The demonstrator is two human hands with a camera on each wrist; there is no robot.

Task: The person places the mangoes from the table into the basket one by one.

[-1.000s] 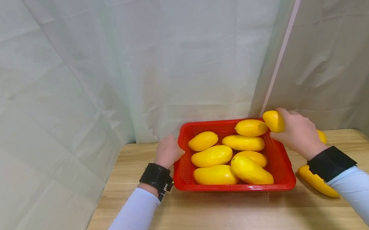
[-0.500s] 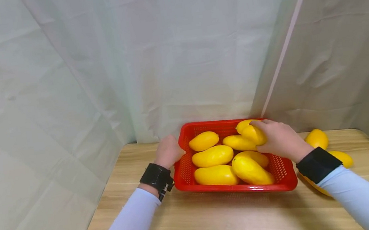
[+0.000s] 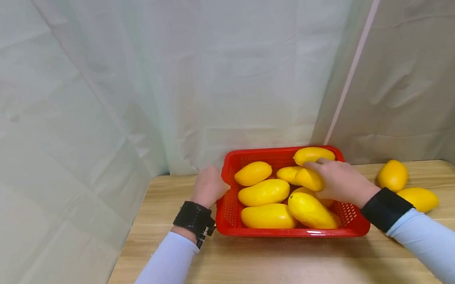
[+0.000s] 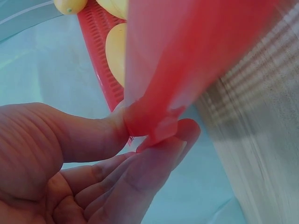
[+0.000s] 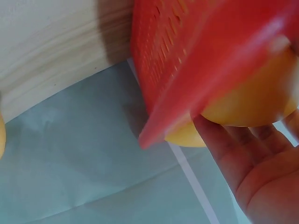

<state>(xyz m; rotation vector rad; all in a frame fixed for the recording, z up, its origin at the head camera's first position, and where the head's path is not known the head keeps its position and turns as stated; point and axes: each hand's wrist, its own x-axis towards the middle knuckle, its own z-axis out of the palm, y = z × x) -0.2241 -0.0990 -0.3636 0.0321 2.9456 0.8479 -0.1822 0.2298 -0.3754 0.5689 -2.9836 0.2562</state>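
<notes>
A red plastic basket (image 3: 294, 232) with perforated walls stands on the table, holding several yellow mangoes (image 3: 264, 192). At its left end, my left hand (image 3: 209, 187) pinches the rim between thumb and fingers, which the left wrist view shows close up on the red rim (image 4: 161, 133). My right hand (image 3: 341, 180) is over the right half of the basket and grips a mango (image 3: 309, 179) by its near end, above the other fruit. In the right wrist view the fingers (image 5: 233, 154) curl against that mango (image 5: 254, 100), partly hidden behind the basket's rim.
Two mangoes, one (image 3: 392, 175) farther back and one (image 3: 418, 199) nearer, lie on the wooden table (image 3: 270, 279) right of the basket, close to my right wrist. A pale sheet (image 3: 235, 65) hangs behind the table and along its sides.
My right hand has carried its mango from above the basket's right rim leftward and down among the fruit inside. My left hand keeps its hold on the rim.
</notes>
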